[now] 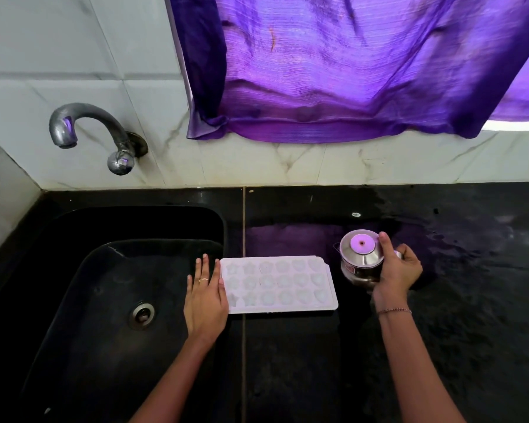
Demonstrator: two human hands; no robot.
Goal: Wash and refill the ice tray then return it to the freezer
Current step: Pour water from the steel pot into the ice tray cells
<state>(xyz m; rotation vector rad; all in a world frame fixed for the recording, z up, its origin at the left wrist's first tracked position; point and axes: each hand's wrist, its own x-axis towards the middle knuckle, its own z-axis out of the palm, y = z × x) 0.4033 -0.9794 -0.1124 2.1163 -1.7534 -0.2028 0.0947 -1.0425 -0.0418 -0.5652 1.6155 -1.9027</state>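
Black stone counter (287,361) is seen wet at right, under white tiles and a purple curtain (348,71). The white ice tray (278,284) lies flat at centre, long axis left-right, cells' contents unclear. The left hand (205,297) rests flat, fingers extended, by the sink (74,300); the right hand (394,276) grips a steel vessel (361,254).

Pale marble-veined wall tiles (74,41), backlit purple curtain (348,65), wet black stone counter (471,300).

Your forearms are bare, sleeveless in view. Your left hand (206,296) wears a thin gold finger ring (203,280); your right wrist carries a slim beaded bracelet (394,311).
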